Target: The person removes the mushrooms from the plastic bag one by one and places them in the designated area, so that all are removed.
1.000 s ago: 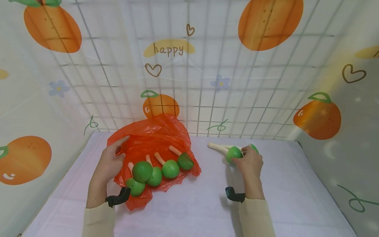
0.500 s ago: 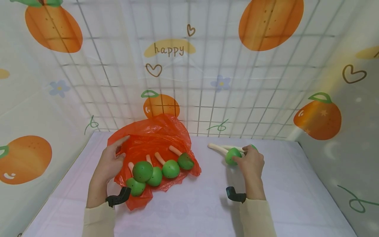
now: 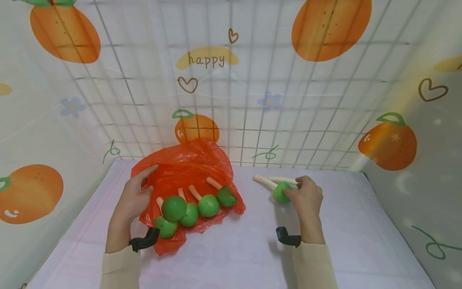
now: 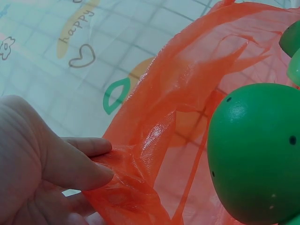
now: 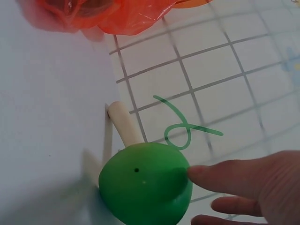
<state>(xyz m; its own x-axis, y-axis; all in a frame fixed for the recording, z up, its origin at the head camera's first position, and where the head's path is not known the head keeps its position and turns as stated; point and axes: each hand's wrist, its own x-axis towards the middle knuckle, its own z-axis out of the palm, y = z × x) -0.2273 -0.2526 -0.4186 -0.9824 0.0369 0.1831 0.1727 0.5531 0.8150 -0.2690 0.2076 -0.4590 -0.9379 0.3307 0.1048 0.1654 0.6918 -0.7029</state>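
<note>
In the left wrist view, my left hand (image 4: 33,168) pinches the gathered edge of a red plastic bag (image 4: 140,178) between thumb and fingers. The bag (image 3: 195,160) lies spread with several green-headed maracas on it; one maraca's head (image 3: 174,208) rests over the others. On the right, my right hand (image 3: 308,197) touches the green head of a maraca (image 5: 145,183) with its thumb tip, the other fingers extended apart from the thumb. A second maraca's pale handle (image 3: 282,180) lies behind the first; its head is mostly hidden by my right hand.
A white cloth-covered table (image 3: 231,257) lies under everything. Behind it stands a wire grid wall (image 3: 249,148) covered by a thin sheet printed with oranges. Patterned side walls (image 3: 426,208) close in the left and right. Both wrists wear black camera mounts.
The maraca head under my right thumb has shifted slightly left and toward me. My right hand has edged a little right. The left hand and bag look unchanged.
</note>
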